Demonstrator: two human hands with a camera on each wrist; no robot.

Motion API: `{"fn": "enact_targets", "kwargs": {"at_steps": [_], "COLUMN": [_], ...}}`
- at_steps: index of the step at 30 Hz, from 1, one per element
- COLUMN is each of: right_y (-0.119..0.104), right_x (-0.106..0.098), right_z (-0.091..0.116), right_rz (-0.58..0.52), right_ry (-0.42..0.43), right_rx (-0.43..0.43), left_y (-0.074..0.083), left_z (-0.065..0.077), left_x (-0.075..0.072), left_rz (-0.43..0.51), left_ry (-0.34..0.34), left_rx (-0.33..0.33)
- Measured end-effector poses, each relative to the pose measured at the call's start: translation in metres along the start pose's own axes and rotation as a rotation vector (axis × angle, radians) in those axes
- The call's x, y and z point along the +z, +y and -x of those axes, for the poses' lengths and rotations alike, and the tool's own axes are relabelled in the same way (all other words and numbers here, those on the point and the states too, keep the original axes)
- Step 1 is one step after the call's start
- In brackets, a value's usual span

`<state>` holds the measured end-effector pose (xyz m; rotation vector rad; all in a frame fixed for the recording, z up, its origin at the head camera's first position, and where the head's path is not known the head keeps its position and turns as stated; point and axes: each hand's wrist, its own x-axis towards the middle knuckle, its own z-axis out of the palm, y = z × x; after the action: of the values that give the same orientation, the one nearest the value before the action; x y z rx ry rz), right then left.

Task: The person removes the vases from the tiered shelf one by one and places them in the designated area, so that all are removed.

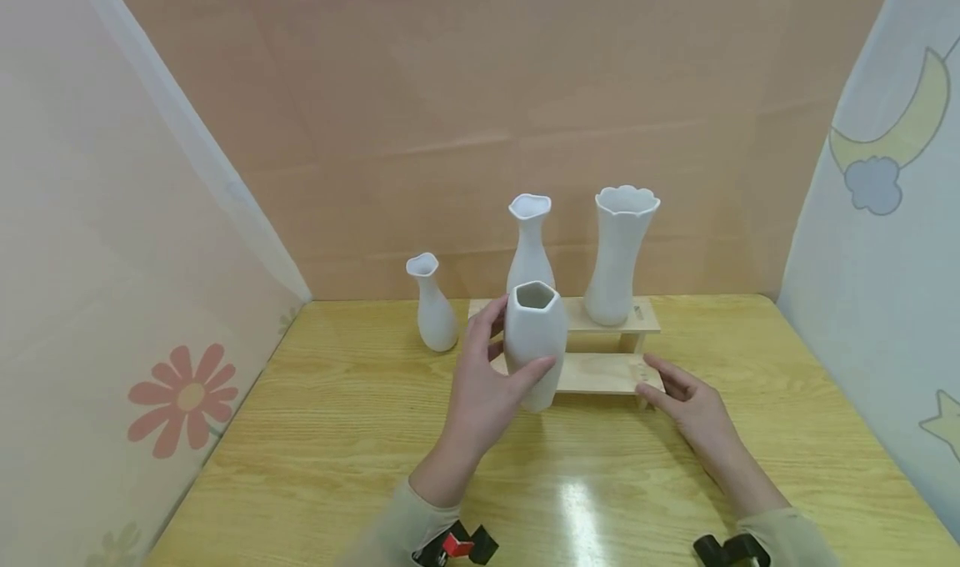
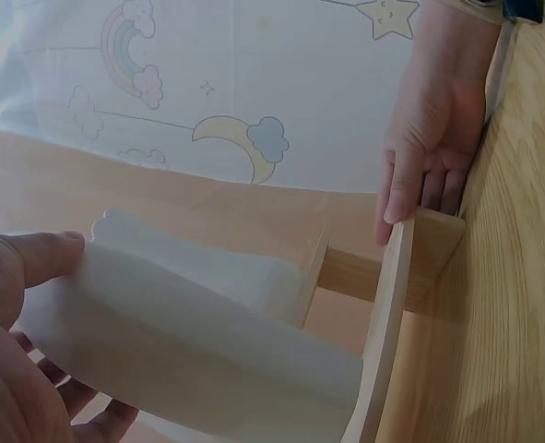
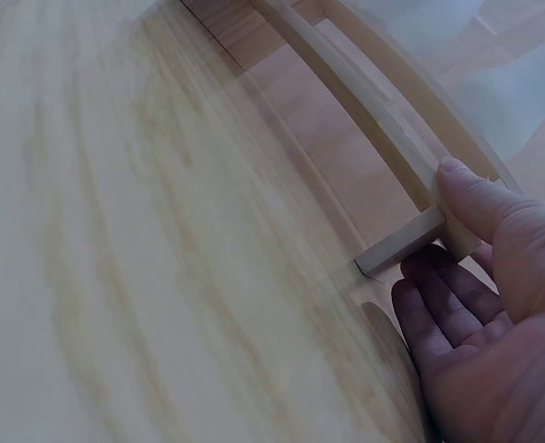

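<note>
My left hand (image 1: 483, 383) grips a white vase (image 1: 534, 342) with a five-sided mouth, thumb on the near side and fingers round the far left side. It is upright in front of the lower step of a two-tier wooden stand (image 1: 603, 373). In the left wrist view the base of this vase (image 2: 207, 346) is right at the step's board (image 2: 390, 305). My right hand (image 1: 697, 413) holds the right end of that lower step; in the right wrist view the thumb is on the board (image 3: 364, 111) and the fingers are curled beneath, by its leg.
On the upper tier stand a narrow-necked white vase (image 1: 529, 250), partly hidden, and a taller one with a scalloped rim (image 1: 619, 258). A small white vase (image 1: 437, 313) is on the wooden table (image 1: 337, 434) left of the stand. Brown paper (image 1: 450, 117) hangs behind.
</note>
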<state>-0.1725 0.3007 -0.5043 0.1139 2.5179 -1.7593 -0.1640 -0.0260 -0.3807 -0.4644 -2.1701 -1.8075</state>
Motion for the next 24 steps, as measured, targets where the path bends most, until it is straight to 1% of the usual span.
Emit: {"fn": "enact_targets", "kwargs": {"at_steps": [6, 9, 13, 20, 24], "right_y": [-0.002, -0.002, -0.002, -0.001, -0.002], "right_x": [0.0, 0.0, 0.0, 0.0, 0.0], "right_z": [0.0, 0.0, 0.0, 0.001, 0.001], "right_rz": [-0.011, -0.021, -0.021, -0.02, -0.024], "right_ry": [0.005, 0.008, 0.01, 0.005, 0.007], "right_rx": [-0.008, -0.013, -0.012, -0.01, -0.012], "left_y": [-0.001, -0.004, -0.009, -0.016, -0.019], "left_z": [0.003, 0.004, 0.005, 0.005, 0.003], "left_x": [-0.028, -0.042, -0.061, -0.093, -0.11], "left_rz": [-0.037, -0.06, -0.09, -0.132, -0.152], "left_ry": [0.028, 0.045, 0.085, 0.166, 0.21], "left_rx": [0.018, 0.021, 0.016, -0.057, -0.076]}}
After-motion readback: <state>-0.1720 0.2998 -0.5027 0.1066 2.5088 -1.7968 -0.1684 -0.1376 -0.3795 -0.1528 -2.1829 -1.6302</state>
